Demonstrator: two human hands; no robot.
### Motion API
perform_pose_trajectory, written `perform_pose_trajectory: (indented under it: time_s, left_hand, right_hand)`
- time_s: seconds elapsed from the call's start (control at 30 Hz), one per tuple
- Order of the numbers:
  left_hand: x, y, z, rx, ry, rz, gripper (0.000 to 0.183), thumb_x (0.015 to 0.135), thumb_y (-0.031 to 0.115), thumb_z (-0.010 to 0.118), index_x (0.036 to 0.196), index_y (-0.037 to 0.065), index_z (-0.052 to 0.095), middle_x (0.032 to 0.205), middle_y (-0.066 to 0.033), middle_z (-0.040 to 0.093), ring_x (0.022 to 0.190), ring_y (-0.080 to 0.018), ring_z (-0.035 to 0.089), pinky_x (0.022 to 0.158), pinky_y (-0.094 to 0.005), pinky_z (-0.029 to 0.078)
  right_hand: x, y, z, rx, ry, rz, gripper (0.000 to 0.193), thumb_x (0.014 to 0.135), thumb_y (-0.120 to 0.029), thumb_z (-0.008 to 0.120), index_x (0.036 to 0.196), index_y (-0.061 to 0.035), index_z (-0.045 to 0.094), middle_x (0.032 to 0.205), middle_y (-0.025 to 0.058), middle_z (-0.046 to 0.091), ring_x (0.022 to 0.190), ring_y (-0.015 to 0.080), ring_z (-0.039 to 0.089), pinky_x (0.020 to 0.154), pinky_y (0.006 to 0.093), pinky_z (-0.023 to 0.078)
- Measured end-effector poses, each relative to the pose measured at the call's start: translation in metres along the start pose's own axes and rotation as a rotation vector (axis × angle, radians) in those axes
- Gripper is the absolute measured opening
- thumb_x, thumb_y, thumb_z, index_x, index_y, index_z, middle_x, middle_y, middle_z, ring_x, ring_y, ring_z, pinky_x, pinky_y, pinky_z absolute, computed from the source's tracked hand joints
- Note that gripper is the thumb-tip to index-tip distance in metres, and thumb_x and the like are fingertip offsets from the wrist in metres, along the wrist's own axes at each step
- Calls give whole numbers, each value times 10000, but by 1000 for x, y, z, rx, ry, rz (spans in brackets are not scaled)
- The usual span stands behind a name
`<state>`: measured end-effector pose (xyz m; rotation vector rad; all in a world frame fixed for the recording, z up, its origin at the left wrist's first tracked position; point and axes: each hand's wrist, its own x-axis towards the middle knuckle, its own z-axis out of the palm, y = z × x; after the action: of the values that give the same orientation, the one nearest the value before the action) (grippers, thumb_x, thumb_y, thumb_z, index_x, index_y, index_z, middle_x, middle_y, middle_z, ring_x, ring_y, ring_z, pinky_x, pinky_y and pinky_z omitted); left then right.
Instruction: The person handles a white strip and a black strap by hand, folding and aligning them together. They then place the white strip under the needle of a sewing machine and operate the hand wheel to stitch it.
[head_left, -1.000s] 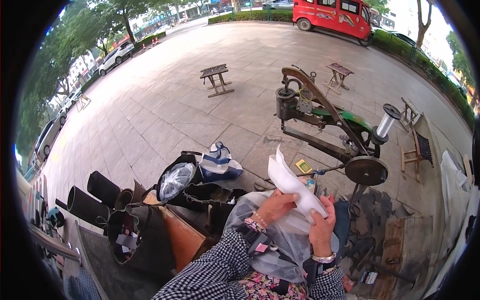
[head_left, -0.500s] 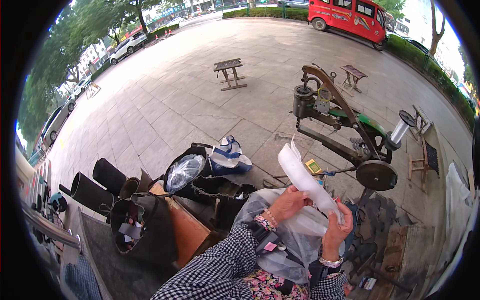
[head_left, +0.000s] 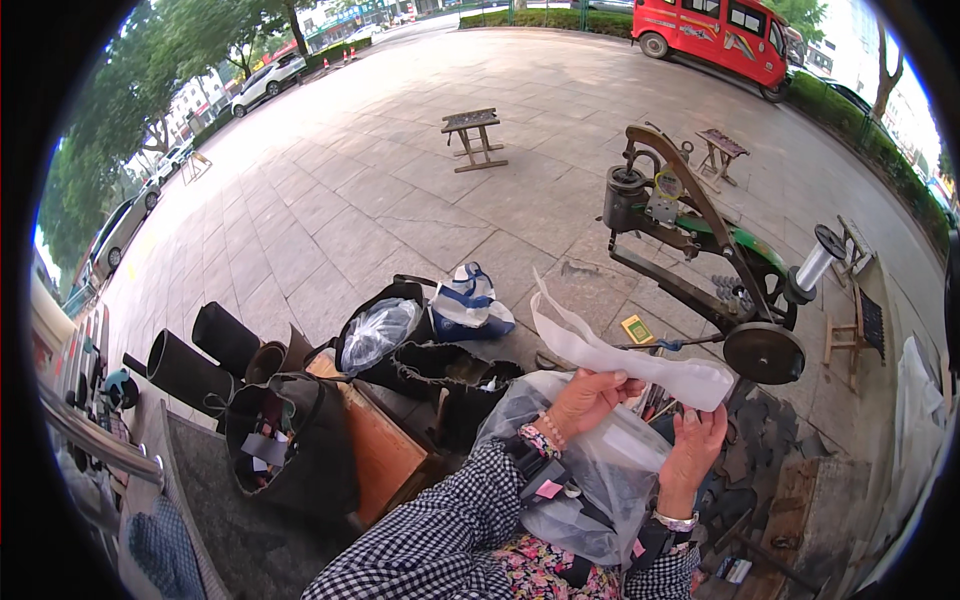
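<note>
My left hand pinches a thin white insole-shaped piece at its lower edge, fingers closed. The piece lies slantwise above my lap, and a loose narrow flap rises from its far left end, so it may be more than one layer. At the wide right end, the bent fingertips of my right hand meet the lower edge; how firmly they grip is partly hidden. Beneath both hands a clear plastic bag covers my lap, over a floral cloth.
A hand-cranked sewing machine stands ahead on the right, a small yellow box near it. Dark scraps and a wooden block lie right. Left are a black bag, an orange-brown board and black rolls.
The white piece has swung from steeply upright to more level, its wide end now further right and higher. My right hand has shifted slightly right and touches its lower edge.
</note>
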<state>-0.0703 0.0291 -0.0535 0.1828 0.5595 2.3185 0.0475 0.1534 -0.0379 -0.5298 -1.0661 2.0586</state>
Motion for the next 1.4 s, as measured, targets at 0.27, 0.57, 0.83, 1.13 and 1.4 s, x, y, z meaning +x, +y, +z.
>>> perform_pose_trajectory:
  time_s: [0.27,0.57,0.83,1.13,1.4]
  left_hand:
    - [0,-9,3,486,-459,46,126,766,120,645,830,29,588,967,-89,575,1001,-195,516,871,-330,404]
    - [1,-11,7,535,-525,70,218,781,207,633,881,25,566,1012,-110,562,1097,-274,485,926,-364,378]
    - [-4,-5,5,205,-177,-140,541,702,121,707,1162,51,430,1114,-110,539,1022,-230,527,820,-361,459]
    - [0,-10,4,107,-111,-121,702,691,171,733,1264,56,346,1151,-103,525,1043,-252,527,881,-411,441]
    - [-3,-7,-2,142,-147,-118,769,672,221,750,1296,96,318,1216,-97,485,1124,-244,464,913,-423,404]
  right_hand:
    - [-10,2,9,86,-363,137,973,586,-161,812,1339,-59,205,1203,153,452,1105,248,461,938,368,384]
    - [-5,9,-3,156,-248,216,710,673,-7,674,1283,-68,316,1115,80,508,1059,209,482,918,395,385]
    - [-4,7,2,285,-88,186,725,690,47,624,1305,-68,257,1045,90,523,969,212,527,876,374,418]
    - [-8,6,10,1,-114,-80,848,617,70,716,1311,-39,240,1055,81,500,990,183,500,898,325,399]
    - [-13,4,14,-26,-201,-30,770,650,-2,724,1290,-8,295,1061,89,499,1022,177,471,977,346,322]
